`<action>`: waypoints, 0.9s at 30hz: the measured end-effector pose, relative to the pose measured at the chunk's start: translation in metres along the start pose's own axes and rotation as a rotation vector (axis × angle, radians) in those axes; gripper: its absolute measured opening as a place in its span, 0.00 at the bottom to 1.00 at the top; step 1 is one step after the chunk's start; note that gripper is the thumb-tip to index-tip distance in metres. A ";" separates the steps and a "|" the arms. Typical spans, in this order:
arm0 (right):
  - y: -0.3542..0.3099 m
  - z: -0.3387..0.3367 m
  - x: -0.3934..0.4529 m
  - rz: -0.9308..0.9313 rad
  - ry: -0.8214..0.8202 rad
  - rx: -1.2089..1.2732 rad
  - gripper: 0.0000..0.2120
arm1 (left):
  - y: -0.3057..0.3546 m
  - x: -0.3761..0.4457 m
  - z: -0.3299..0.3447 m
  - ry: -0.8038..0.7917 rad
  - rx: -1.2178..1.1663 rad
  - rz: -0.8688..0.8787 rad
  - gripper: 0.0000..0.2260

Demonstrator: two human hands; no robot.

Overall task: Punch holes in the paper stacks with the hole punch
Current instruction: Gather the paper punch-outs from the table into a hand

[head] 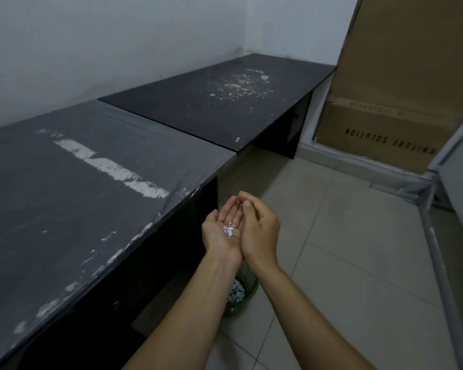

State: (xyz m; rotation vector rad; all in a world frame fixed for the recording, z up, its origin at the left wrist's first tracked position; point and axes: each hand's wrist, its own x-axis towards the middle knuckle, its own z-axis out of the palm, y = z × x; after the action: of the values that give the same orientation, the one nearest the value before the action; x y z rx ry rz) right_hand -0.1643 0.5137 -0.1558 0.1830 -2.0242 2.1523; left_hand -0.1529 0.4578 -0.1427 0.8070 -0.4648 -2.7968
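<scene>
Left hand [221,231] is palm-up and cupped, with a little pile of white paper punch dots [229,231] sitting in it. Right hand [259,228] is loosely curved and pressed edge-on against it, gripping nothing. Both are above a green wastebasket [242,292] on the tile floor, beside the dark desk [78,188].

Dim indoor scene, cool grey-blue cast, colours muted. Light soft and even, source not visible. Pale sheen along plastic-wrapped dark grey table [72,188], strongest at front edge. Space under table nearly black, detail lost. Pale tiled floor [345,249] brightest area, no hard shadows on it. Wide-angle distortion: table edges and tall brown cardboard box [401,76] lean and bow toward frame borders. Overall softness, fine grain. Small white paper dots [229,230] in cupped palm slightly blurred.
</scene>
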 end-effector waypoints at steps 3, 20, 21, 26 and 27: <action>0.030 -0.002 0.001 0.051 -0.053 -0.048 0.13 | -0.005 0.020 -0.018 0.067 -0.011 -0.033 0.22; 0.175 -0.022 -0.035 0.010 -0.673 -0.343 0.22 | -0.025 0.161 -0.127 0.275 0.210 -0.128 0.32; 0.181 -0.022 -0.037 0.033 -0.701 -0.344 0.23 | -0.025 0.165 -0.131 0.275 0.217 -0.128 0.33; 0.204 -0.023 -0.031 0.237 -0.713 -0.363 0.24 | -0.027 0.171 -0.153 0.259 0.276 -0.155 0.36; 0.207 -0.024 -0.029 0.276 -0.695 -0.359 0.24 | -0.028 0.172 -0.155 0.264 0.271 -0.162 0.36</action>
State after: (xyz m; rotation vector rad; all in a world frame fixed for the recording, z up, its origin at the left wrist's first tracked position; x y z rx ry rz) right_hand -0.1797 0.5242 -0.3657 0.7199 -2.9294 1.9887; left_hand -0.2146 0.4003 -0.3604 1.3054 -0.7720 -2.7457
